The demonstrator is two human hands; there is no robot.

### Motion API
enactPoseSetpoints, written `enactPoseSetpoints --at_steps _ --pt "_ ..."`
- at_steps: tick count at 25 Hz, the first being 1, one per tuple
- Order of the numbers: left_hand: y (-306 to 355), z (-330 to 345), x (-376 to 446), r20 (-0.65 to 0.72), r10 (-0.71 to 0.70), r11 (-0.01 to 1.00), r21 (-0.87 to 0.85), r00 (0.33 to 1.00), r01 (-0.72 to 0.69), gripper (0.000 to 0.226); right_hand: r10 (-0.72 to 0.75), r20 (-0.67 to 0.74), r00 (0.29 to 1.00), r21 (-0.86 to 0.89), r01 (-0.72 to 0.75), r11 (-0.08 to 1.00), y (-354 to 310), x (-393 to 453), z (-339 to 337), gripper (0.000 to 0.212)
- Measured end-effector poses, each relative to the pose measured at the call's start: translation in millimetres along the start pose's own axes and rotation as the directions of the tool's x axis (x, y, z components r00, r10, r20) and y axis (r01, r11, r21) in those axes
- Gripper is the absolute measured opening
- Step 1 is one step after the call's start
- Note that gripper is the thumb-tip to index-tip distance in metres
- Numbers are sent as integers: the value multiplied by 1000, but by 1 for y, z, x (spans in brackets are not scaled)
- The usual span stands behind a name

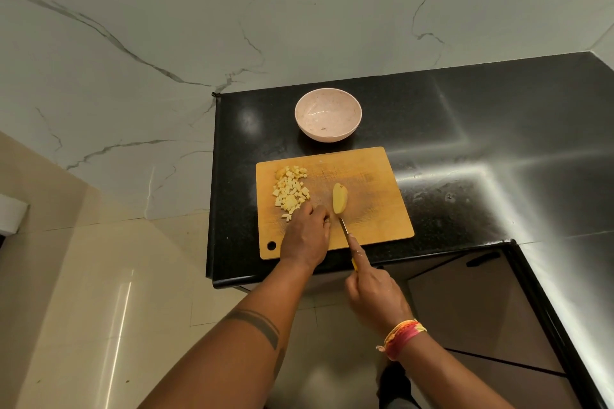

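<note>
A black polished surface (465,143) runs into a corner against a white marble-veined wall (299,10), with pale floor tiles (83,276) to the left and brown cabinet fronts (471,302) under the edge. A pink speckled bowl (332,113) stands on the surface just behind the wooden cutting board (375,209), apart from it, with only a small dark speck inside. The board has a hanging hole in its near left corner. A pile of diced potato (290,191) lies on the board's left part, and a potato half (339,198) lies near the board's middle, lengthwise away from the person, with bare board around it. The left hand (307,232) rests knuckles-up on the board between the pile and the half, its fingers curled under with nothing showing in their grasp; whether the fingertips touch the half cannot be told. The right hand (372,292) grips a knife (345,229) by its yellow handle, forefinger stretched along the back of the blade, the tip meeting the near end of the potato half. Coloured thread bands (400,337) circle the right wrist.
</note>
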State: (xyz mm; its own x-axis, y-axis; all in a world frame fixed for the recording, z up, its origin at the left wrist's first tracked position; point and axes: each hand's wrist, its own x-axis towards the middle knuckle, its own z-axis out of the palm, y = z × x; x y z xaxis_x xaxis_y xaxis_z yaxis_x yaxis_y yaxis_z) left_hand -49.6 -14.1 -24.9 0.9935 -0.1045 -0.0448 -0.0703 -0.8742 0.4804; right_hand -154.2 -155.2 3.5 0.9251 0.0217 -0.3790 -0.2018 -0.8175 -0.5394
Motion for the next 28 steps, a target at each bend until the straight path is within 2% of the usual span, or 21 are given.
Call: enactPoseSetpoints --at_steps 6,11,21,28 --pt "-8 -7 1 48 61 997 -59 997 -58 22 -15 30 999 20 14 1000 -5 6 7 80" --pt "-9 -5 -1 5 -14 997 -77 1000 14 25 -16 30 999 9 15 1000 -14 8 17 81" --pt "-16 -7 -3 -23 -16 998 -60 1000 14 24 -18 1 1000 23 18 1000 -14 14 18 81" --pt "-17 -7 -4 -26 -55 993 -109 998 51 23 -40 10 999 -5 40 999 -18 16 20 80"
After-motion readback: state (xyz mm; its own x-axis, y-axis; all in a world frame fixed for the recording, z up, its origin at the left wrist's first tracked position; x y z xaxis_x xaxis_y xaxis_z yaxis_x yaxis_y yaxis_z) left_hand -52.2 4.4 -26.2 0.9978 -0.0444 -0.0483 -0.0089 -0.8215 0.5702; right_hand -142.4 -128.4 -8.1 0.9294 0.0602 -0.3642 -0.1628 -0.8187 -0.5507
